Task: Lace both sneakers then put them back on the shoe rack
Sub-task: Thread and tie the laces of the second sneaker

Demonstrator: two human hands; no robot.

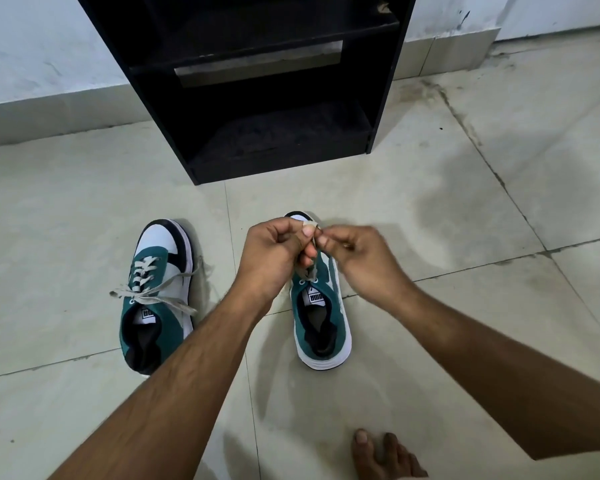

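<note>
Two green, white and black sneakers stand on the tiled floor, toes pointing at the black shoe rack (381,98). The left sneaker (160,292) is laced, and its grey lace ends lie loose across the tongue. Over the right sneaker (321,327) both my hands meet above its toe half. My left hand (274,254) pinches the grey lace (307,270) that rises from the upper eyelets. My right hand (357,258) pinches the same lace near its top. The front of this sneaker is hidden by my hands.
The rack's lower shelves (284,133) show nothing on them. The rack stands against a white wall (42,57) with a grey skirting. My bare foot (381,455) rests on the floor at the bottom edge, right of centre. Floor tiles (499,202) spread around both sneakers.
</note>
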